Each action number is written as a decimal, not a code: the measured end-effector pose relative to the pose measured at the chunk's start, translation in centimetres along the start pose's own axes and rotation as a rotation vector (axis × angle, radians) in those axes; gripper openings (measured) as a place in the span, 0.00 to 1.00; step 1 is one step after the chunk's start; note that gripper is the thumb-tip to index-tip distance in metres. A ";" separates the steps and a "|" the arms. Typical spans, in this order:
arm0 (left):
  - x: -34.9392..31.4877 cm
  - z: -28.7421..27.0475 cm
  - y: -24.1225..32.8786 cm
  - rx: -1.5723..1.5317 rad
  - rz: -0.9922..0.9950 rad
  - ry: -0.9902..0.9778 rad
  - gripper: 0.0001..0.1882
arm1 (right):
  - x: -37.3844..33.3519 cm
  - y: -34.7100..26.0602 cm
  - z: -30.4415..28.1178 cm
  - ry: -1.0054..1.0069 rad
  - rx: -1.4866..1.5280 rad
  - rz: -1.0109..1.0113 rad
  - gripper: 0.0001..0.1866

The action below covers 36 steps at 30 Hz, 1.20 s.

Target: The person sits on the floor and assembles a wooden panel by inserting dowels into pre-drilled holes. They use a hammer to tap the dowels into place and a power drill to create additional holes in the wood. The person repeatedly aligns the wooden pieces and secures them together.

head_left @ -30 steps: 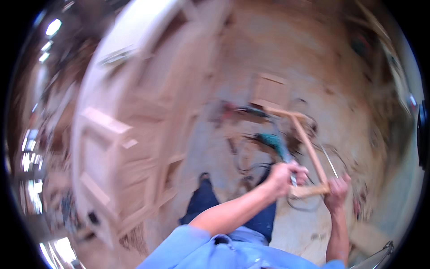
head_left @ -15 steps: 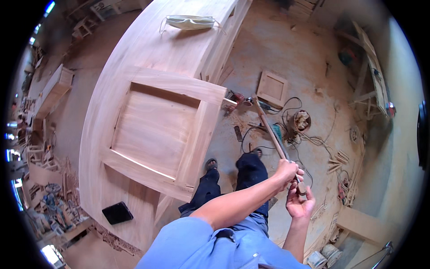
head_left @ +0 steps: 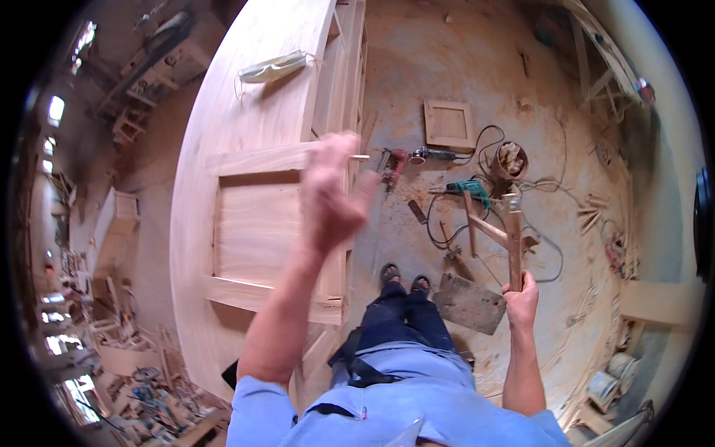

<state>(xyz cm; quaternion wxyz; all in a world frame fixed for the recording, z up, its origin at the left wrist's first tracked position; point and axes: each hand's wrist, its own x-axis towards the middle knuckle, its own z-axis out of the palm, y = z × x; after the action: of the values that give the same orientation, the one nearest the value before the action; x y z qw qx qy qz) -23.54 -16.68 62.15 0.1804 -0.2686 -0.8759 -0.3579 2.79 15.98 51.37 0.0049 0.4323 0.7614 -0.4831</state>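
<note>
On the dusty tan floor [head_left: 417,52] stands a long pale wooden counter [head_left: 223,123], bearing a pale panelled wooden frame [head_left: 242,292] beneath the left hand [head_left: 333,195], too blurred to tell spread or pinching. The right hand [head_left: 521,299] is wrapped around a brown H-shaped wooden saw frame [head_left: 515,246]; a slack one-handed grip could let it twist and drop. A grey rectangular board [head_left: 469,304] and green power drill [head_left: 469,191] lie nearby, obstructing footing.
</note>
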 end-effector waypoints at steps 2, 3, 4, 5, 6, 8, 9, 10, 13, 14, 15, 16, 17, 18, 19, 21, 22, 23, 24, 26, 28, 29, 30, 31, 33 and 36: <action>0.1 -1.2 -4.6 0.253 -0.045 -0.081 0.32 | -0.5 1.0 2.1 0.044 -0.152 -0.148 0.13; -0.1 -1.0 -6.7 0.325 -0.042 -0.153 0.34 | 0.0 2.5 2.5 0.078 -0.192 -0.206 0.12; 0.2 -0.5 -7.3 0.383 -0.043 -0.231 0.36 | 0.2 3.6 2.4 0.117 -0.245 -0.255 0.12; 0.7 -0.2 -7.7 0.363 -0.090 -0.242 0.35 | 0.7 4.2 2.2 0.093 -0.154 -0.193 0.10; 1.2 0.4 -7.4 0.331 -0.140 -0.260 0.34 | 0.6 3.5 1.6 0.073 -0.076 -0.147 0.10; 1.4 1.0 -7.6 0.316 -0.176 -0.255 0.31 | -0.2 0.1 0.6 0.018 0.093 -0.060 0.11; 1.3 1.4 -7.9 0.316 -0.160 -0.229 0.29 | -0.7 -1.8 0.1 0.007 0.210 -0.087 0.11; 1.5 1.6 -8.2 0.320 -0.137 -0.204 0.28 | -1.6 -3.8 0.0 -0.002 0.335 -0.114 0.13; 1.7 2.0 -8.8 0.306 -0.187 -0.126 0.28 | -5.5 -8.0 1.1 -0.019 0.599 -0.292 0.11; 1.8 2.1 -9.3 0.301 -0.203 -0.100 0.28 | -6.9 -8.4 3.0 -0.002 0.678 -0.332 0.08; 1.7 2.1 -10.6 0.260 -0.139 -0.073 0.29 | -8.4 -9.1 5.1 0.008 0.752 -0.375 0.06; 1.8 2.2 -10.6 0.283 -0.124 -0.066 0.30 | -9.6 -9.5 6.4 0.020 0.811 -0.421 0.06; 2.0 2.2 -10.4 0.308 -0.110 -0.056 0.30 | -10.3 -8.8 8.2 -0.115 0.980 -0.464 0.08; 2.1 2.8 -10.4 0.316 -0.098 -0.047 0.30 | -10.9 -7.6 10.1 -0.245 1.134 -0.508 0.12; 2.2 3.2 -10.6 0.328 -0.067 -0.012 0.26 | -11.5 -7.1 11.5 -0.298 1.200 -0.553 0.14; 3.4 1.4 -10.5 0.101 -0.272 -0.260 0.21 | -13.2 -7.2 13.4 -0.361 1.332 -0.565 0.15; 3.9 0.3 -10.5 -0.015 -0.371 -0.382 0.20 | -13.8 -7.6 14.0 -0.362 1.325 -0.568 0.15; 3.1 1.2 -12.1 0.041 -0.263 -0.285 0.16 | -14.2 -8.0 14.4 -0.365 1.316 -0.571 0.15; 2.5 1.2 -13.2 0.085 -0.168 -0.209 0.16 | -14.7 -8.5 15.1 -0.383 1.313 -0.576 0.15; 1.2 1.7 -14.5 0.168 0.007 -0.052 0.16 | -14.9 -9.1 15.9 -0.387 1.295 -0.589 0.15; 0.6 1.9 -15.5 0.200 0.028 -0.040 0.15 | -15.1 -9.5 16.8 -0.429 1.297 -0.602 0.15; 1.5 1.3 -14.3 0.205 -0.010 -0.080 0.15 | -15.6 -10.0 16.2 -0.406 1.323 -0.587 0.15; 1.6 1.6 -14.6 0.240 -0.020 -0.102 0.15 | -15.7 -10.0 16.2 -0.400 1.333 -0.580 0.16; 1.3 2.0 -14.4 0.229 0.029 -0.029 0.15 | -15.6 -10.1 16.0 -0.412 1.320 -0.577 0.16; 1.4 1.4 -13.2 0.222 -0.082 -0.103 0.15 | -16.3 -11.1 16.2 -0.393 1.279 -0.562 0.19; 1.1 1.8 -12.8 0.245 -0.100 -0.111 0.16 | -17.1 -11.7 16.7 -0.396 1.257 -0.567 0.20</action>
<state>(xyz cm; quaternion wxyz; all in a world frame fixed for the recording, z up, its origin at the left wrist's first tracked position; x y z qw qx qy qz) -32.37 -22.66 54.69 0.1452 -0.2200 -0.9339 -0.2414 -1.10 -9.45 58.34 -0.2328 0.0432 0.4068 -0.8823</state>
